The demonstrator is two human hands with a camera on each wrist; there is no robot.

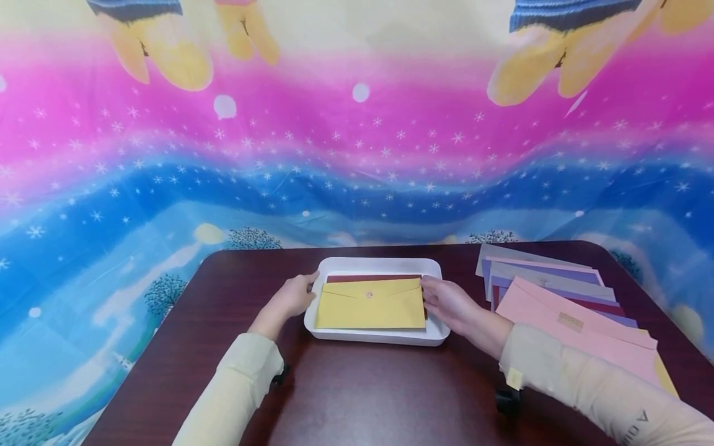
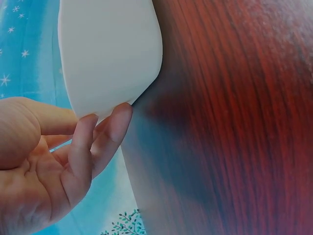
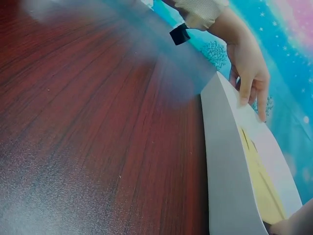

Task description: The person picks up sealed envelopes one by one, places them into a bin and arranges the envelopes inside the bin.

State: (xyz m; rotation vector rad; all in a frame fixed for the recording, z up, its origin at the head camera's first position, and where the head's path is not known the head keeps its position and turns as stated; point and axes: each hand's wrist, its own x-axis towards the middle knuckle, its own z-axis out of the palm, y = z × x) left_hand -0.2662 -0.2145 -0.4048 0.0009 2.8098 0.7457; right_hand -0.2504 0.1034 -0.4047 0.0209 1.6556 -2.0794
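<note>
A yellow envelope [image 1: 370, 310] with a small round seal lies in a shallow white tray [image 1: 374, 338]. Behind its top edge shows a strip of dark red envelope [image 1: 374, 278]. At the tray's left end my left hand [image 1: 294, 295] pinches the rim; in the left wrist view that hand [image 2: 63, 161] has fingertips against the tray's outer wall [image 2: 112, 54]. Over the right end, my right hand [image 1: 449, 303] reaches in with extended fingers touching the yellow envelope's right edge. Only a fingertip [image 3: 279, 227] of it shows in the right wrist view.
Fanned on the right of the dark wooden table [image 1: 374, 396] lie several envelopes, with a pink envelope [image 1: 580, 322] on top and a grey envelope [image 1: 519, 255] at the back. A printed cloth [image 1: 357, 148] hangs behind the table.
</note>
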